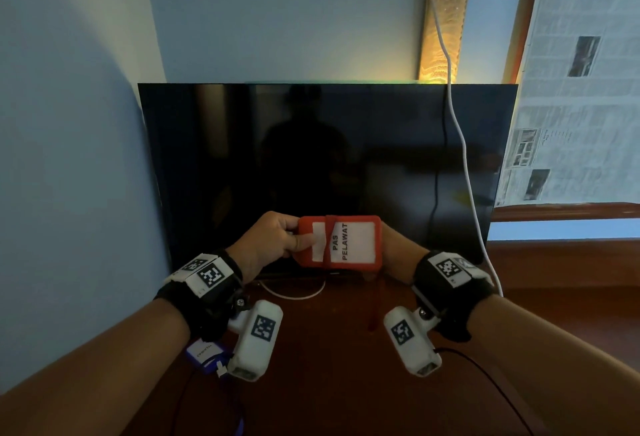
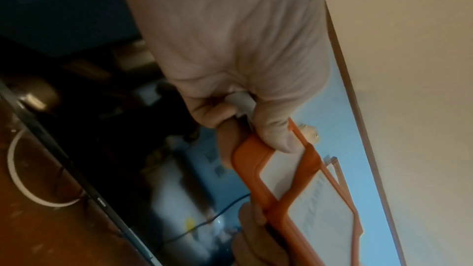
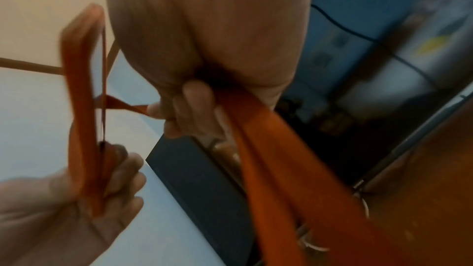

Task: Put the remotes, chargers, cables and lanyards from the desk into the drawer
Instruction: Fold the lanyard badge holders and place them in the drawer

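An orange badge holder [image 1: 341, 241] with a white card reading "PAS PELAWAT" is held above the surface [image 1: 329, 349], pinched at one end by the left hand [image 1: 268, 245]. The right hand [image 1: 393, 248] fingers [image 3: 194, 106] curl round its orange strap [image 3: 276, 169].

1. The badge holder [image 1: 341, 241] hangs above the desk [image 1: 346, 349], in front of the television [image 1: 325, 165].
2. The left hand [image 1: 266, 243] grips it at 9 o'clock, the right hand [image 1: 394, 248] at 3 o'clock.
3. The lanyard strap [image 3: 268, 159] runs from the right hand toward the desk.
4. A small box [image 1: 204, 354] lies on the desk at 7 o'clock.
5. A white cable [image 1: 460, 144] hangs across the television at 2 o'clock.
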### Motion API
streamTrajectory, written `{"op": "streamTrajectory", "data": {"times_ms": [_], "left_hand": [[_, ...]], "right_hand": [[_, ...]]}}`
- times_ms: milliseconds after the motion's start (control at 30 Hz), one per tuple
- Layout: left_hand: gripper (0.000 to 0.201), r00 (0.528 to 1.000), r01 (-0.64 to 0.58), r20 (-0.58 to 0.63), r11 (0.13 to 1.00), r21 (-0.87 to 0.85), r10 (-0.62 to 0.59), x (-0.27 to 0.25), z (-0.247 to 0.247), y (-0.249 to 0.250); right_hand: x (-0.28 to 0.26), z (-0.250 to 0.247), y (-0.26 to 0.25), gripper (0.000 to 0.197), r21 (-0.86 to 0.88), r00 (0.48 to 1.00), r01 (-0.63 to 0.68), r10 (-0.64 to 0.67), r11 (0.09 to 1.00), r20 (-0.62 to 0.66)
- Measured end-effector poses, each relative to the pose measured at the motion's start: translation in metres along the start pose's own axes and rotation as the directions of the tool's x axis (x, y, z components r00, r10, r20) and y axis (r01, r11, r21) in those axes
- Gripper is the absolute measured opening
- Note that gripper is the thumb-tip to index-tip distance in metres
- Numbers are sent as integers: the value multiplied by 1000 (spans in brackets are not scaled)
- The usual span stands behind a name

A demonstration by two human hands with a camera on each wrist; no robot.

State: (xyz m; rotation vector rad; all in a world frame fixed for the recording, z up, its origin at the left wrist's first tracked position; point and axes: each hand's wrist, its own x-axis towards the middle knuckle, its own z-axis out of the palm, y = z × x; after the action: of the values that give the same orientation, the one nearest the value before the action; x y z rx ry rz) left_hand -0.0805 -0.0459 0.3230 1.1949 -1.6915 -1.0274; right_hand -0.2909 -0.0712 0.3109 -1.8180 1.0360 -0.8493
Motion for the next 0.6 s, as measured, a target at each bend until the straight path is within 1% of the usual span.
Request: {"op": "streamTrajectory", "data": {"times_ms": [33,100,133,167,233,333,400,467,533,600], "left_hand": [[24,999,-1,-39,1000,-20,0,1,0,-1],[23,993,-10,-116,999,-49,4,1,2,-1],[22,988,-15,-153,998,-56,6,1,2,-2],[21,982,-18,-190,998,-59,6,2,4,-3],[18,963,-33,-269,996,-84,9,2,6,-4],[10,928,-36,-372,995,-91,0,4,7,-9],[10,910,-36,-414,999,-19,25,4,3,-13],[9,897,-34,-435,994,107,78,6,0,-16],[5,901,-27,-411,964,266,139,6,-3,-20],[11,924,-19,-339,908,418,175,5,-3,-24]], "right_hand": [[-1,4,2,29,-16,1000,-4,4,1000,-6],[-2,12,4,16,-44,999,-48,49,998,23],[-2,17,4,14,-47,997,-75,76,996,19],[-1,22,4,19,-29,996,-90,90,996,2],[0,34,2,28,-2,997,-80,80,997,6],[0,47,-1,31,-48,997,-60,62,997,45],[0,52,-6,30,-81,996,-59,64,995,67],[-2,55,-10,29,-142,995,-34,47,989,92],[-3,54,-16,29,-204,992,-21,45,979,115],[-3,51,-21,30,-267,990,-9,46,964,131]]}}
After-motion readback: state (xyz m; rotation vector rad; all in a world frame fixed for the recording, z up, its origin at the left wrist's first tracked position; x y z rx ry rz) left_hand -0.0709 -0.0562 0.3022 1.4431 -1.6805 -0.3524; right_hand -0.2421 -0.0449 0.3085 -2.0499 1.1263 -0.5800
